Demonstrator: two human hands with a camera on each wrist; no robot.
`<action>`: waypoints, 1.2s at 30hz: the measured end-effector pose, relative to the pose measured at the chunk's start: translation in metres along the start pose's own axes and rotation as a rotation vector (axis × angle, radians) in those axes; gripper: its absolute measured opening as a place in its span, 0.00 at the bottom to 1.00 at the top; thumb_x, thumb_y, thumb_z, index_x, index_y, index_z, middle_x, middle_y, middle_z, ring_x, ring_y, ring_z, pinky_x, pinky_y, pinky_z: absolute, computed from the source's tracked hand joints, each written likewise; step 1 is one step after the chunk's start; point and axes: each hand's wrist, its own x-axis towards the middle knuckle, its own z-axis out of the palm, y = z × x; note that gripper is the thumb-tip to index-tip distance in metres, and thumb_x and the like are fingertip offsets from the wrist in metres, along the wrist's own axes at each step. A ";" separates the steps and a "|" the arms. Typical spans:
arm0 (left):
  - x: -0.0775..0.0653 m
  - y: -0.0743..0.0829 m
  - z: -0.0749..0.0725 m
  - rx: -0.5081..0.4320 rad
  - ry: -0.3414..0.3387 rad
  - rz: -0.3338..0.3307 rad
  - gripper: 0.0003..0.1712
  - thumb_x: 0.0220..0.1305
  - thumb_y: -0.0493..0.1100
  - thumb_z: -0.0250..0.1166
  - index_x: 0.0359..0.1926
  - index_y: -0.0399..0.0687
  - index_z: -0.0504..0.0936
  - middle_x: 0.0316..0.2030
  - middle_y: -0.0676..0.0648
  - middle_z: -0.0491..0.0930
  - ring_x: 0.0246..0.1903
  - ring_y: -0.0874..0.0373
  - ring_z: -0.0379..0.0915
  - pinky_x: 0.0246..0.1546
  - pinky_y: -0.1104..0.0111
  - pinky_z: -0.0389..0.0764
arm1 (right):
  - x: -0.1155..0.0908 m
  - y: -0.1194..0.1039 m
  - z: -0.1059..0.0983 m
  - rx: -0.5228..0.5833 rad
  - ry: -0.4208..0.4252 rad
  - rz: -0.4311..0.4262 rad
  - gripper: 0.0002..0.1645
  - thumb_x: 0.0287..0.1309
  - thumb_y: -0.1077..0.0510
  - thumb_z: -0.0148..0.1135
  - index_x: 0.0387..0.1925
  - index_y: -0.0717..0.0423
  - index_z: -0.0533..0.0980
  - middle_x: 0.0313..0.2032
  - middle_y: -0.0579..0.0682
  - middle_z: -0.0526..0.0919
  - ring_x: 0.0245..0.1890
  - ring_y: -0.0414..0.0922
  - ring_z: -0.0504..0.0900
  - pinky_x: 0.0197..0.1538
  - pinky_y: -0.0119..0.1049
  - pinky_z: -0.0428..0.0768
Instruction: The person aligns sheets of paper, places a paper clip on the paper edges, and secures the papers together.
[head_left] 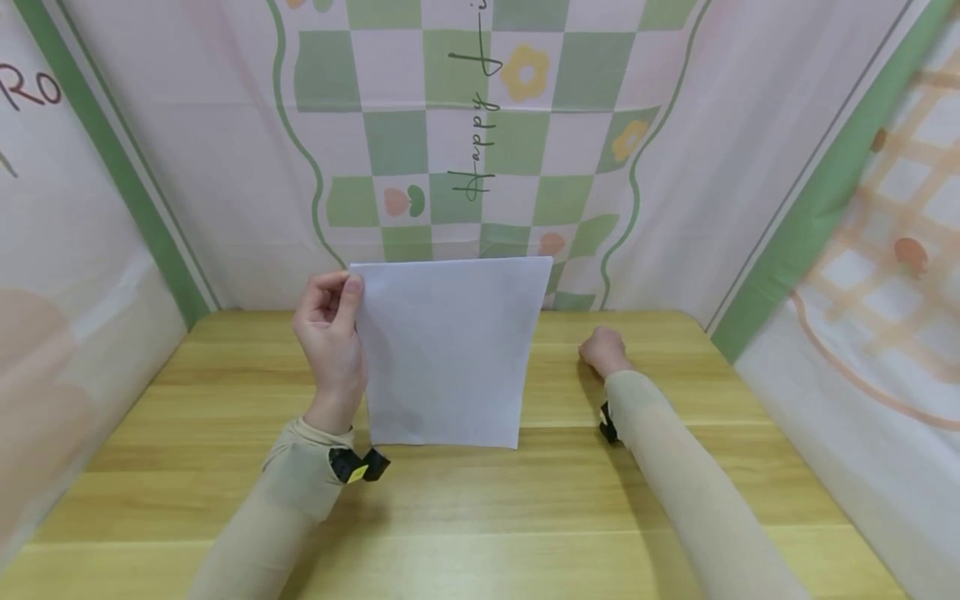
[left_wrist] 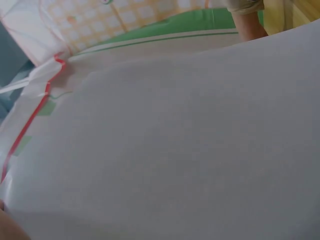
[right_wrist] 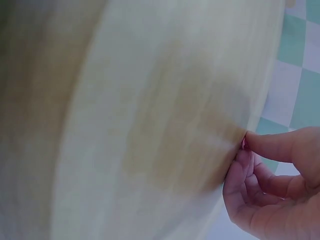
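A blank white sheet of paper (head_left: 453,354) stands upright above the table, facing me. My left hand (head_left: 330,333) pinches its upper left corner between thumb and fingers. In the left wrist view the paper (left_wrist: 175,135) fills most of the picture, and only a bit of the hand (left_wrist: 11,225) shows at the lower left. Right of the paper, my right hand (head_left: 604,352) is low over the table's far part. In the right wrist view that hand pinches a small pinkish-red thing (right_wrist: 244,143) between thumb and forefinger, mostly hidden, its kind unclear.
The wooden table (head_left: 450,517) runs back to a hanging cloth (head_left: 517,142) with green checks and flowers. Printed cloths also hang at the left (head_left: 75,275) and right (head_left: 885,275). A small black device (head_left: 360,465) is strapped to my left wrist, another (head_left: 608,423) to my right.
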 end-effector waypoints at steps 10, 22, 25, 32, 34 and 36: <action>-0.001 -0.001 0.001 -0.006 0.002 0.008 0.12 0.59 0.39 0.67 0.35 0.32 0.79 0.30 0.51 0.77 0.31 0.59 0.70 0.34 0.74 0.71 | 0.000 0.002 0.000 -0.010 -0.005 -0.005 0.15 0.60 0.59 0.54 0.38 0.71 0.76 0.40 0.66 0.79 0.35 0.54 0.73 0.46 0.48 0.76; -0.002 0.000 0.003 -0.021 0.004 0.014 0.13 0.58 0.40 0.67 0.35 0.31 0.79 0.30 0.50 0.77 0.31 0.59 0.70 0.34 0.74 0.72 | -0.004 0.004 -0.003 -0.030 -0.017 0.001 0.12 0.60 0.59 0.51 0.24 0.62 0.71 0.28 0.58 0.75 0.30 0.52 0.71 0.37 0.43 0.73; -0.002 0.000 0.002 -0.016 0.006 0.014 0.10 0.59 0.39 0.66 0.35 0.33 0.80 0.30 0.50 0.77 0.31 0.59 0.70 0.33 0.74 0.72 | -0.004 0.007 -0.004 -0.039 -0.022 -0.008 0.14 0.58 0.59 0.52 0.18 0.59 0.69 0.24 0.55 0.74 0.27 0.50 0.70 0.36 0.42 0.72; -0.002 -0.002 0.001 -0.019 0.011 0.015 0.15 0.58 0.41 0.68 0.36 0.30 0.79 0.30 0.50 0.78 0.31 0.59 0.71 0.33 0.74 0.72 | -0.003 0.019 -0.008 0.033 -0.057 -0.067 0.15 0.56 0.59 0.53 0.16 0.59 0.73 0.20 0.51 0.76 0.23 0.46 0.67 0.31 0.37 0.69; -0.001 -0.002 0.001 -0.023 0.009 0.013 0.14 0.58 0.40 0.68 0.35 0.30 0.79 0.30 0.50 0.78 0.31 0.59 0.71 0.33 0.74 0.72 | -0.004 0.021 -0.009 0.074 -0.065 -0.078 0.15 0.57 0.59 0.54 0.19 0.62 0.77 0.22 0.51 0.79 0.25 0.45 0.70 0.34 0.38 0.72; -0.001 -0.002 0.001 -0.026 0.009 0.009 0.13 0.58 0.40 0.68 0.35 0.31 0.79 0.30 0.50 0.78 0.31 0.59 0.71 0.33 0.74 0.72 | -0.005 0.023 -0.011 0.114 -0.077 -0.075 0.14 0.58 0.58 0.55 0.25 0.65 0.79 0.24 0.52 0.81 0.28 0.46 0.74 0.38 0.40 0.74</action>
